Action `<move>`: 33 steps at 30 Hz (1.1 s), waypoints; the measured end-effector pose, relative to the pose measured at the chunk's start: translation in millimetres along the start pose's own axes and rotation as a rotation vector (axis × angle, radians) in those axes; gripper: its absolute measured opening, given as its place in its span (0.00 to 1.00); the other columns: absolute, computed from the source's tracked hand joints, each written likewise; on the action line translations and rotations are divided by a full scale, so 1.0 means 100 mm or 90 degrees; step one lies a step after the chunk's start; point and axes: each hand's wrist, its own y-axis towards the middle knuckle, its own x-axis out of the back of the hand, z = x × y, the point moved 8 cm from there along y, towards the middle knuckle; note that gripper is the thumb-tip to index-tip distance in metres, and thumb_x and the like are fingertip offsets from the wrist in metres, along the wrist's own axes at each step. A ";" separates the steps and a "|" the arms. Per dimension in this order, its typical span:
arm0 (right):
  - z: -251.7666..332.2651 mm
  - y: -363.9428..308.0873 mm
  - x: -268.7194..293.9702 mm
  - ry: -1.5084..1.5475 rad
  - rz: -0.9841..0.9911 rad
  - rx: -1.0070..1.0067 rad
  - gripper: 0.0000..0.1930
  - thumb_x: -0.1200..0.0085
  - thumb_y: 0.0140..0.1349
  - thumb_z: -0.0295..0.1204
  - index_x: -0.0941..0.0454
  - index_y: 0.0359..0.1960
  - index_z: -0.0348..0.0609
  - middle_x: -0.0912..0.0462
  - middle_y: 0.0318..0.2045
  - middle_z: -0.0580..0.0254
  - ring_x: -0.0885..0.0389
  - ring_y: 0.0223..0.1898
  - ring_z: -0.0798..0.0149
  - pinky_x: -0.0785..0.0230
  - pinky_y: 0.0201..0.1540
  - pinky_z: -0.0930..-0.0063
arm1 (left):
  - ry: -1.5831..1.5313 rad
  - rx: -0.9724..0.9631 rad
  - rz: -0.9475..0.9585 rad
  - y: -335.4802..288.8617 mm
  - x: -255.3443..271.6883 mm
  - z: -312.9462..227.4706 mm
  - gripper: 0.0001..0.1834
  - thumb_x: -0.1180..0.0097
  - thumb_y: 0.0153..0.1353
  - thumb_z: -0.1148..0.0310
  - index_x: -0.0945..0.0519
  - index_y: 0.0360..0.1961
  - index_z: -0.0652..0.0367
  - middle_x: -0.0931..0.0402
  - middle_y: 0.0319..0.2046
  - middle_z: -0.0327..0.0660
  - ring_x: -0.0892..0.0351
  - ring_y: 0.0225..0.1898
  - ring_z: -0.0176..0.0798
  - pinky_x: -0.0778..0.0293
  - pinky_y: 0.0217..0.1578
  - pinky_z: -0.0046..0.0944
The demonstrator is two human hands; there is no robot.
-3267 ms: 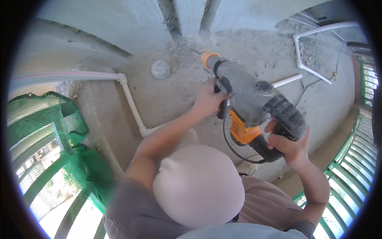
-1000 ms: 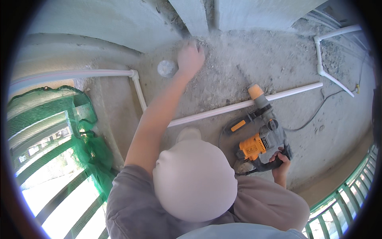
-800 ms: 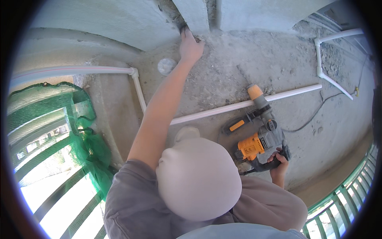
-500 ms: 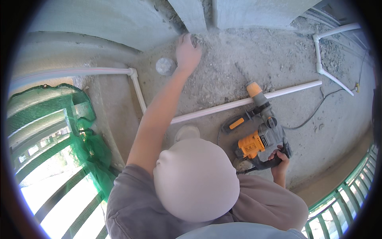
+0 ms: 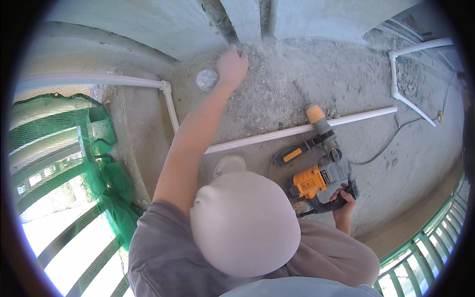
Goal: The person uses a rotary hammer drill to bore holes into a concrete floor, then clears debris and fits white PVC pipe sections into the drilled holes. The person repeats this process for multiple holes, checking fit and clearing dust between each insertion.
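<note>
My right hand [image 5: 343,204] is wrapped round the rear handle of an orange and black rotary hammer drill [image 5: 332,167]. The drill leans over the floor, its long bit [image 5: 300,91] pointing to the far side, toward loose grit. My left arm stretches far forward, and my left hand [image 5: 232,67] is low over the rubble by the foot of the wall. Its fingers are curled together; whatever they hold, if anything, is hidden. Just left of that hand is a round whitish disc [image 5: 206,79] set in the floor.
A white pipe [image 5: 277,134] lies across the floor beneath the drill. Jointed white pipes run at left [image 5: 169,99] and right [image 5: 395,74]. A black cable [image 5: 381,157] trails to the right. Green netting [image 5: 111,183] covers the left railing; another railing [image 5: 428,250] stands at lower right.
The fingers of my left hand, parted a little before, have drawn together. My right hand stays on the drill's handle. The whole view has shifted slightly.
</note>
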 end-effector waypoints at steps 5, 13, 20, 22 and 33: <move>0.02 -0.01 -0.03 0.008 0.014 0.001 0.23 0.44 0.55 0.24 0.28 0.55 0.35 0.22 0.29 0.53 0.21 0.27 0.54 0.24 0.33 0.58 | -0.045 0.041 -0.054 0.27 -0.03 0.04 0.37 0.40 0.63 0.56 0.30 0.70 0.62 0.17 0.55 0.63 0.18 0.58 0.66 0.23 0.59 0.58; 0.01 0.00 -0.03 0.004 0.011 0.006 0.23 0.44 0.55 0.24 0.28 0.55 0.35 0.22 0.29 0.53 0.21 0.27 0.54 0.24 0.33 0.59 | -0.287 0.073 0.000 0.46 -0.30 0.21 0.36 0.41 0.58 0.65 0.30 0.69 0.66 0.17 0.53 0.62 0.17 0.57 0.62 0.23 0.58 0.53; 0.00 0.00 -0.01 -0.026 0.023 0.003 0.22 0.46 0.58 0.26 0.27 0.56 0.37 0.21 0.31 0.56 0.21 0.28 0.57 0.24 0.35 0.59 | -0.355 0.119 0.013 0.54 -0.34 0.15 0.32 0.39 0.57 0.69 0.28 0.62 0.70 0.15 0.46 0.61 0.14 0.51 0.58 0.22 0.53 0.49; 0.00 0.00 0.00 -0.025 0.019 0.001 0.22 0.46 0.58 0.26 0.28 0.56 0.37 0.21 0.31 0.56 0.21 0.28 0.57 0.24 0.35 0.59 | -0.452 0.146 0.045 0.55 -0.44 0.16 0.31 0.38 0.56 0.72 0.29 0.61 0.71 0.17 0.42 0.57 0.16 0.42 0.54 0.23 0.43 0.48; -0.04 0.04 0.05 -0.012 0.014 -0.015 0.22 0.45 0.57 0.26 0.28 0.56 0.38 0.21 0.31 0.57 0.21 0.29 0.57 0.24 0.35 0.59 | -0.441 0.143 0.154 0.62 -0.60 0.16 0.30 0.36 0.58 0.71 0.32 0.60 0.71 0.16 0.39 0.61 0.12 0.38 0.56 0.19 0.36 0.49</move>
